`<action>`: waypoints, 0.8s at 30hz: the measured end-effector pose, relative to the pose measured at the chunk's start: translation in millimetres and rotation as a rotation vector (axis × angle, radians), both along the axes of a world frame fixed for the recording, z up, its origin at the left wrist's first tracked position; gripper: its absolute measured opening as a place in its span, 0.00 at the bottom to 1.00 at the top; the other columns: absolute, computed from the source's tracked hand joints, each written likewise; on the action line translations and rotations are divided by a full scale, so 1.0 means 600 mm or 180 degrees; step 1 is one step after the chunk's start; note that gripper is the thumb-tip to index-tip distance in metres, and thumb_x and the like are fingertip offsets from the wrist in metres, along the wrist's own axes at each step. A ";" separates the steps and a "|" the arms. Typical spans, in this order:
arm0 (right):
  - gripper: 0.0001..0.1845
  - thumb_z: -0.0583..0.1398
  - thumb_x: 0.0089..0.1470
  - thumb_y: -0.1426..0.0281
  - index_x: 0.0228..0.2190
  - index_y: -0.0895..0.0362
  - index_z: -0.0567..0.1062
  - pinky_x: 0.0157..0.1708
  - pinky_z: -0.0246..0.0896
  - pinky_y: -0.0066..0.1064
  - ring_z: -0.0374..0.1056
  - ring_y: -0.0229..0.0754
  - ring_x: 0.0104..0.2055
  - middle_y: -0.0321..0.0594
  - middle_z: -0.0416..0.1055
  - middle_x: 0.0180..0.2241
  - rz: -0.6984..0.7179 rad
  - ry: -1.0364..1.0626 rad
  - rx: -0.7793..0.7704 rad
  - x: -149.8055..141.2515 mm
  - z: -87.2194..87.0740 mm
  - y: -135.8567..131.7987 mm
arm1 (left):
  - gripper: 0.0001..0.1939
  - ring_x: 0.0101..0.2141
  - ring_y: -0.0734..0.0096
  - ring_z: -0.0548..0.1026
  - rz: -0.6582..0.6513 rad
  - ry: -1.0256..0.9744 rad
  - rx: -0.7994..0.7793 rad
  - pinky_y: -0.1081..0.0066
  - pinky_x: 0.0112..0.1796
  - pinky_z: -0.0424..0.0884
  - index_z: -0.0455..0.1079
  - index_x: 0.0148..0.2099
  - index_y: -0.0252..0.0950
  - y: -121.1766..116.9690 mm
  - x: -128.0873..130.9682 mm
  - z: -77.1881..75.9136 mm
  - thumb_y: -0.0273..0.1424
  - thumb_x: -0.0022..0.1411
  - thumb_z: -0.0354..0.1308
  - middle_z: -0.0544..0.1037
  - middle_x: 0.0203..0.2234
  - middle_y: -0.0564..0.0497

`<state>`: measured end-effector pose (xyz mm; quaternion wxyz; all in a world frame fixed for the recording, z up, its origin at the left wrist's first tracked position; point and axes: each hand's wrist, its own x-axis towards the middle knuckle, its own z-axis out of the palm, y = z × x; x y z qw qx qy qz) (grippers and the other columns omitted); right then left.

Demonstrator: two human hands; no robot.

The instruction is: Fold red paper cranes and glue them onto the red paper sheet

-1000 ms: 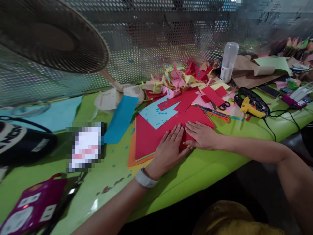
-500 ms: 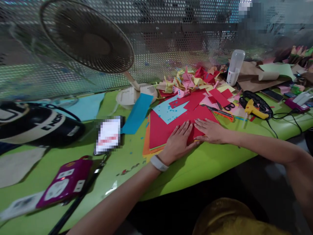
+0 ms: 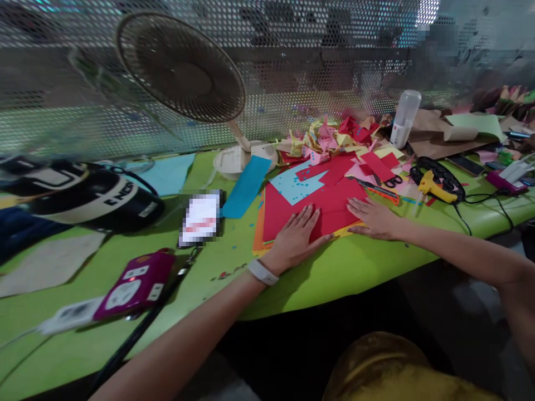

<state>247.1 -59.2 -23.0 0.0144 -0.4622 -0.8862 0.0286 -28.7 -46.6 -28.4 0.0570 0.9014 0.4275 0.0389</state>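
A red sheet of paper (image 3: 330, 214) lies on top of a stack with orange and yellow sheets showing at its edges. My left hand (image 3: 295, 239), with a white band on the wrist, rests flat on the near left part of the red sheet, fingers stretched out. Across from it, my right hand (image 3: 371, 217) lies flat over the right edge of the stack, its fingers apart. Neither hand holds anything. On the far part of the red sheet are a light blue sheet (image 3: 292, 189) with blue dots and some red paper strips (image 3: 340, 167).
Behind the stack are folded paper pieces (image 3: 326, 136) and a clear bottle (image 3: 405, 120). To the right lie a cutter knife (image 3: 382, 194), scissors (image 3: 393, 181) and a yellow glue gun (image 3: 437, 188). Leftward are a blue strip (image 3: 246, 186), phone (image 3: 201, 218), fan (image 3: 184, 69), purple power strip (image 3: 136, 281) and black bottle (image 3: 104, 197).
My hands have moved apart, the left toward the left and the right toward the right across the red sheet. The view has shifted slightly to the left.
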 end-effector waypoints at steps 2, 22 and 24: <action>0.43 0.45 0.65 0.45 0.66 0.64 0.59 0.69 0.46 0.50 0.48 0.54 0.71 0.56 0.52 0.69 0.0006 0.0021 -0.0077 0.000 0.003 0.002 | 0.47 0.70 0.53 0.49 0.0103 0.0041 0.0018 0.54 0.67 0.49 0.49 0.72 0.25 -0.003 -0.014 -0.001 0.59 0.68 0.36 0.50 0.71 0.34; 0.15 0.59 0.62 0.61 0.34 0.59 0.78 0.42 0.67 0.37 0.76 0.48 0.40 0.48 0.80 0.36 -0.0936 0.0580 -0.0211 -0.064 0.131 0.058 | 0.48 0.69 0.50 0.51 0.0269 -0.0052 0.0204 0.52 0.66 0.51 0.50 0.72 0.24 -0.006 -0.055 -0.019 0.60 0.67 0.38 0.53 0.70 0.34; 0.16 0.60 0.61 0.64 0.25 0.59 0.75 0.37 0.68 0.32 0.76 0.43 0.32 0.44 0.79 0.27 -0.0887 0.0834 -0.1281 -0.096 0.126 0.087 | 0.47 0.69 0.49 0.51 0.0234 -0.0065 0.0193 0.50 0.66 0.52 0.49 0.72 0.26 -0.006 -0.057 -0.021 0.59 0.67 0.39 0.53 0.70 0.34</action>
